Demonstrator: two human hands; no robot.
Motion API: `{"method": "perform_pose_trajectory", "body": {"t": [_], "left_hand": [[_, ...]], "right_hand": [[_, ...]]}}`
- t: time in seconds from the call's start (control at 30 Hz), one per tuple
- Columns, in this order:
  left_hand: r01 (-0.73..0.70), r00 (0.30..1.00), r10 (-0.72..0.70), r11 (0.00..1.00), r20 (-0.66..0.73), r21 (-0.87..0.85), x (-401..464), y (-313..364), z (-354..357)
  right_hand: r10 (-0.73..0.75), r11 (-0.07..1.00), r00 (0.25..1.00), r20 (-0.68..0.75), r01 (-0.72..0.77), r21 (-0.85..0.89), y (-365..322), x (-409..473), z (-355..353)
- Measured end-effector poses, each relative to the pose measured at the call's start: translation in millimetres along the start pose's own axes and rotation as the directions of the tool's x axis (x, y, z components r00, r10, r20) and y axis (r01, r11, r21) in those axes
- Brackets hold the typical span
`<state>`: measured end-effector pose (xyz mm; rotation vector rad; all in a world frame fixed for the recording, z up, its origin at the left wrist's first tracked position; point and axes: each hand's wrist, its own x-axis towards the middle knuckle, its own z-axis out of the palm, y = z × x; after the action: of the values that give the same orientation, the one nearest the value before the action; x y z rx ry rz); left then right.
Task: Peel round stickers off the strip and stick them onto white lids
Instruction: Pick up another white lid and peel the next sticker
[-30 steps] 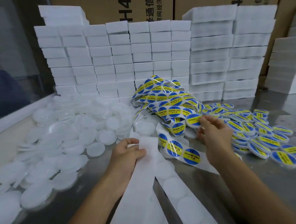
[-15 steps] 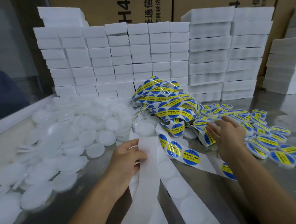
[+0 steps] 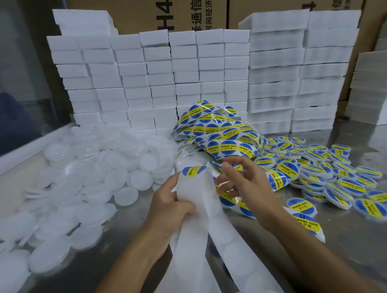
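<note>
At the centre of the frame the left hand grasps the white backing strip, fingers curled round its edge, and holds it bent over so that one blue-and-yellow round sticker lifts proud at the fold, half free of the paper. The right hand hovers just beside that sticker with its fingers spread and loose, gripping nothing that can be seen; it looks ready to pinch the lifted edge, though it is not yet touching it.

Below the hands the strip runs toward the bottom of the frame with only blank round outlines, so that stretch is already peeled. Above and behind the hands a tangled heap of unpeeled strip lies on the steel bench, still full of stickers.

On the right of the frame a spread of labelled lids lies on the bench, each bearing a sticker: a good number are done. On the left a much larger pile of plain white lids waits, and none of them shows a label. By this count the work is well started but more remains than is finished.

Stacked white foam blocks stand along the back, with cardboard cartons behind them.
</note>
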<state>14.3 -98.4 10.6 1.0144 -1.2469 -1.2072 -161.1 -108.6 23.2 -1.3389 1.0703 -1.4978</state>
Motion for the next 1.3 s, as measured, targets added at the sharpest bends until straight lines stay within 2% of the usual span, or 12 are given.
{"method": "perform_pose_trajectory", "body": {"t": [0.1,0.2,0.3,0.4,0.53,0.67,0.73,0.87,1.03,1.2,1.3], "left_hand": [[-0.082,0.996,0.078,0.986,0.035,0.145,-2,-2,2],[-0.149,0.987,0.129,0.959,0.095,0.240,-2,-7,3],[-0.218,0.973,0.177,0.914,0.145,0.341,-3,-11,3],[-0.246,0.967,0.191,0.879,0.172,0.409,-3,-16,1],[-0.254,0.961,0.176,0.863,0.212,0.436,-5,-17,0],[-0.233,0.966,0.165,0.889,0.200,0.394,-4,-19,1],[-0.209,0.972,0.159,0.922,0.174,0.327,-3,-19,1],[-0.231,0.973,0.221,0.916,0.068,0.327,-1,-16,2],[-0.295,0.952,0.298,0.818,0.075,0.494,-1,-17,-1],[-0.301,0.953,0.271,0.795,0.135,0.527,-5,-14,0],[-0.290,0.956,0.260,0.796,0.133,0.531,-4,-15,0]], "right_hand": [[-0.016,0.998,1.000,0.015,0.017,-0.057,3,-6,13],[-0.010,1.000,1.000,-0.003,0.010,-0.012,5,-5,13],[-0.043,0.998,0.995,0.086,0.046,-0.041,7,-5,11],[-0.143,0.987,0.972,0.185,0.153,-0.042,11,-7,14],[-0.224,0.971,0.959,0.175,0.234,-0.040,13,-10,17],[-0.246,0.959,0.934,0.260,0.273,-0.074,14,-12,20],[-0.273,0.937,0.923,0.272,0.319,-0.141,16,-14,21],[-0.303,0.939,0.933,0.196,0.327,-0.108,17,-16,23],[-0.465,0.792,0.867,0.177,0.497,-0.355,18,-15,23],[-0.610,0.647,0.772,0.180,0.616,-0.450,17,-12,19],[-0.625,0.624,0.758,0.185,0.628,-0.466,16,-11,20]]}}
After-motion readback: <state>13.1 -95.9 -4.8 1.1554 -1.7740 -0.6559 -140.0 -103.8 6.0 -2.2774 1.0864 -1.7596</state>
